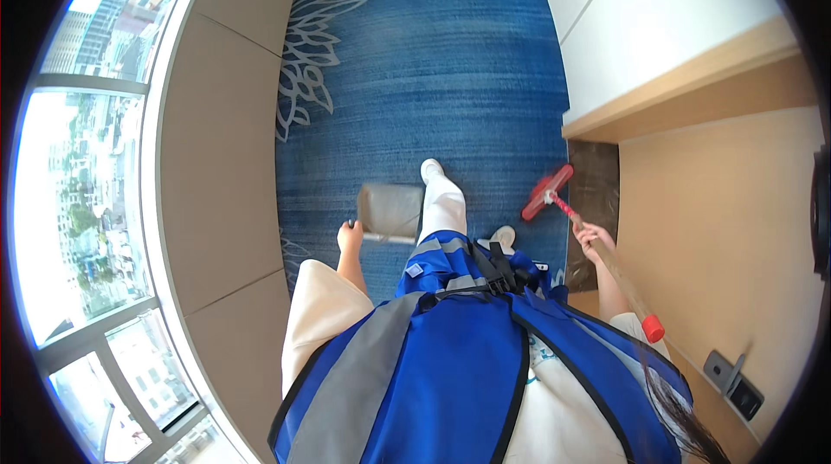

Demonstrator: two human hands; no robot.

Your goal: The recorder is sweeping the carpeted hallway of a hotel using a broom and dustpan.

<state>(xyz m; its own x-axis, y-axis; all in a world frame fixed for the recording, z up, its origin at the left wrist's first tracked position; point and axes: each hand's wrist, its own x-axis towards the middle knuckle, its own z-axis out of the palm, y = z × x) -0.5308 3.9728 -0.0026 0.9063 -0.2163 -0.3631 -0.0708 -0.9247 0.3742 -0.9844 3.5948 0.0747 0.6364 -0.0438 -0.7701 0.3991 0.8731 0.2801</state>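
Note:
At my left side, my left hand (pixel 350 237) grips the dark handle of a grey dustpan (pixel 391 209), which is a little blurred over the carpet beside my leg. On the other side, my right hand (pixel 594 242) is closed around the wooden stick of a broom (pixel 547 191). The broom's red head points down near the base of the right wall, and its stick slants back past my forearm to a red end cap. Whether the bristles touch the floor I cannot tell.
Blue carpet (pixel 441 61) with a white leaf pattern runs ahead. Beige panels (pixel 221 159) and windows (pixel 91 204) line the left. A white wall (pixel 669 16) and a wooden door (pixel 714 217) with a lever handle (pixel 733 379) stand right, above a dark stone threshold (pixel 592 172).

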